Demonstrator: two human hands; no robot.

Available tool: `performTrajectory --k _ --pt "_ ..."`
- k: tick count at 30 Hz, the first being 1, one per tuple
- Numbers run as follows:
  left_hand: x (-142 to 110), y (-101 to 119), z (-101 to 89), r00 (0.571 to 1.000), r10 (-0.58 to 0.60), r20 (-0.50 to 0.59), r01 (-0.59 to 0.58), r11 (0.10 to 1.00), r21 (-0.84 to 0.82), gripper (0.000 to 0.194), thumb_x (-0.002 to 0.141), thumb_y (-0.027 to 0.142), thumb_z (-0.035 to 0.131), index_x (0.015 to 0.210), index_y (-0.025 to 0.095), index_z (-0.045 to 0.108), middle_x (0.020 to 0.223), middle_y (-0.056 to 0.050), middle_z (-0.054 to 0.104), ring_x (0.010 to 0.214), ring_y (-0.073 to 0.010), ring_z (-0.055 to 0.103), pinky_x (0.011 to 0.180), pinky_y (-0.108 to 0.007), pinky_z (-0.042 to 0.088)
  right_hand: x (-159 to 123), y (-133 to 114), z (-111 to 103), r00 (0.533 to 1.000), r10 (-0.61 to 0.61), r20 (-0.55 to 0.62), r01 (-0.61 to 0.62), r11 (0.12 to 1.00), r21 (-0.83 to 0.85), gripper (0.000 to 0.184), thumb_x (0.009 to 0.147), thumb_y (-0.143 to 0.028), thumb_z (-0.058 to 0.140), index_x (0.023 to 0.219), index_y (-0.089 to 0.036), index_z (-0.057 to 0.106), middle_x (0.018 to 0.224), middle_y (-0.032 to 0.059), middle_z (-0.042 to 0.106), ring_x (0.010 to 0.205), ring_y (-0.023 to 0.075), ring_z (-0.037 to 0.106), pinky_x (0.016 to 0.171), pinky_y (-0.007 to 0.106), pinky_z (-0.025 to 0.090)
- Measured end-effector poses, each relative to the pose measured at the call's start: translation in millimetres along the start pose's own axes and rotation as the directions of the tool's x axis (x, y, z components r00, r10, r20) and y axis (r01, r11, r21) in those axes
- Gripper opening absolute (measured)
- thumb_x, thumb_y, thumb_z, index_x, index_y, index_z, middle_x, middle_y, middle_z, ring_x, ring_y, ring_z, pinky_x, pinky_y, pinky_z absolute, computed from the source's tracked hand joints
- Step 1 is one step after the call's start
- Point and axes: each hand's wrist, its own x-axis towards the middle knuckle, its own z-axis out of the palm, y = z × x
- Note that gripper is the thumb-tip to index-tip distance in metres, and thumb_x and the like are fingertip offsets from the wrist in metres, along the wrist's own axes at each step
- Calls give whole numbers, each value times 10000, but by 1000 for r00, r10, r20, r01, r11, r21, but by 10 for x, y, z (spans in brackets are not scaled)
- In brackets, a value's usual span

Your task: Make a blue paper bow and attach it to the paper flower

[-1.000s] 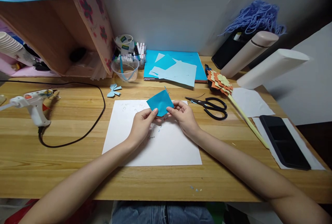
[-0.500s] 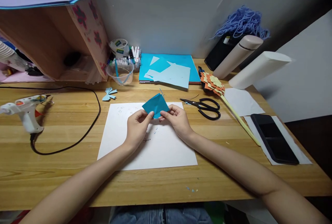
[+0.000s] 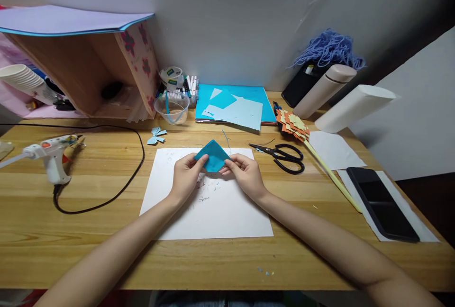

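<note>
A small piece of blue paper (image 3: 213,156) is held up between both hands, one corner pointing away from me. My left hand (image 3: 187,173) pinches its left side between thumb and fingers. On the right side, my right hand (image 3: 245,173) grips the paper the same way. Beneath them lies a white sheet (image 3: 213,219) with small marks and blue scraps on it. Black-handled scissors (image 3: 282,155) rest to the right of the sheet, blades partly apart. A light blue cut-paper shape (image 3: 156,136) sits beyond the sheet's upper left corner.
At left, a glue gun (image 3: 53,160) lies with its black cord looped on the table. Behind stand a clear plastic cup (image 3: 172,109), markers (image 3: 192,85) and blue sheets (image 3: 268,101). To the right are an orange-and-yellow paper flower (image 3: 292,124), a phone (image 3: 382,203) and a bottle (image 3: 325,90).
The blue paper has turned so one corner now points away, and its surface looks flatter. Both hands keep their hold. The whole view has shifted, with things sitting lower in the picture.
</note>
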Motion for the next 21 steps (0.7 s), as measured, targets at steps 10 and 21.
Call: performTrajectory --k 10,21 --pt "24 -37 -13 990 -5 141 14 998 -66 295 774 431 596 687 149 586 625 1 601 586 -140 587 589 -250 479 62 -21 -34 997 74 7 -75 996 41 303 721 -449 681 744 -160 596 624 10 663 558 130 646 573 256 561" --pt "88 -14 -80 962 -61 266 24 990 137 433 588 334 769 946 160 599 771 -22 652 626 -164 607 508 -234 443 61 -12 -47 999 40 26 -40 999 -10 293 715 -434 691 750 -169 571 616 4 644 554 127 629 566 267 559"
